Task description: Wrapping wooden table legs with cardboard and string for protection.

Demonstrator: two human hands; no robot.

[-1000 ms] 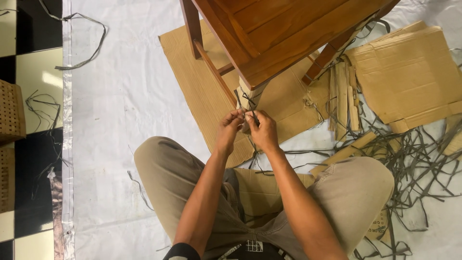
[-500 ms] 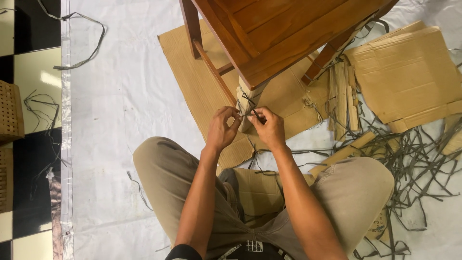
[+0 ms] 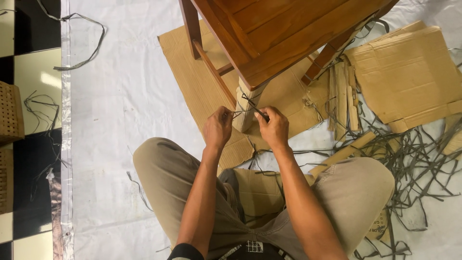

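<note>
Down in the head view, the person sits on a white floor sheet [image 3: 125, 120] with both knees spread, and both hands meet just in front of a wrapped chair leg [image 3: 246, 108]. The left hand [image 3: 217, 127] has its fingers [image 3: 225, 114] pinched closed on a thin grey strap [image 3: 239, 112], which runs across to the leg. The right hand [image 3: 274, 127] has its fingers [image 3: 265, 117] curled closed around a slim dark tool [image 3: 255, 108]; the tip of the tool points up and to the left and lies against the leg wrapping, where the strap goes around it. I cannot tell what kind of tool it is. So the strap lies between the two hands, touching the leg, and the hands are near each other but apart.

The leg belongs to a brown wooden chair [image 3: 274, 33], which stands on a flat cardboard sheet [image 3: 192, 82]. To the right, a second cardboard piece [image 3: 409, 72] and a heap of cut grey straps [image 3: 409, 149] crowd the floor close to the right knee. To the left, the white sheet is open up to its edge, where the checkered floor tiles [image 3: 29, 72] begin, with a few loose straps on them.
</note>
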